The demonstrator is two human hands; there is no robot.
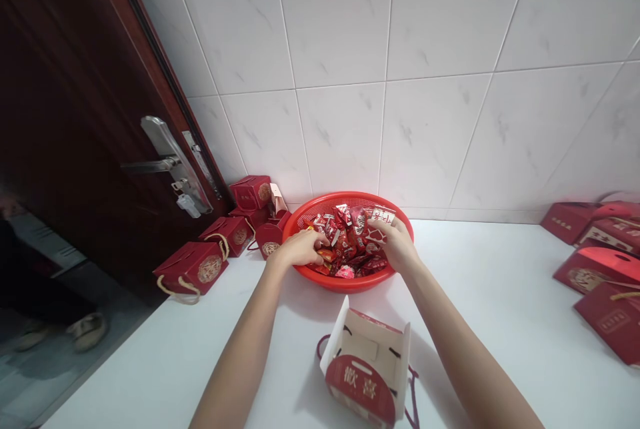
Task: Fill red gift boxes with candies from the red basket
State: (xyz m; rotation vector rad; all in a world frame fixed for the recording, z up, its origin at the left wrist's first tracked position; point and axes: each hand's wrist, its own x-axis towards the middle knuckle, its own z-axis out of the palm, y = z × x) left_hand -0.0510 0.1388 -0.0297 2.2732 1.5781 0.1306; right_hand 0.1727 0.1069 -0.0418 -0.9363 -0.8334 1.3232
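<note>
A red plastic basket (350,287) stands against the tiled wall, with several wrapped sweets (345,245) in it. Over its left side, my left hand (301,247) touches the sweets with its fingers apart. On the right side of the basket, my right hand (395,241) has thumb and fingers closed on a red and white packet (383,217). Between my forearms lies an open red box (361,389) with white lettering and purple cord handles; its inside shows no sweets.
Several closed red boxes (193,269) with cord handles are at the table's left edge. More red boxes (607,269) sit at the far right. A dark red door (75,82) is on the left, and a person's shoe (87,331) shows on the floor.
</note>
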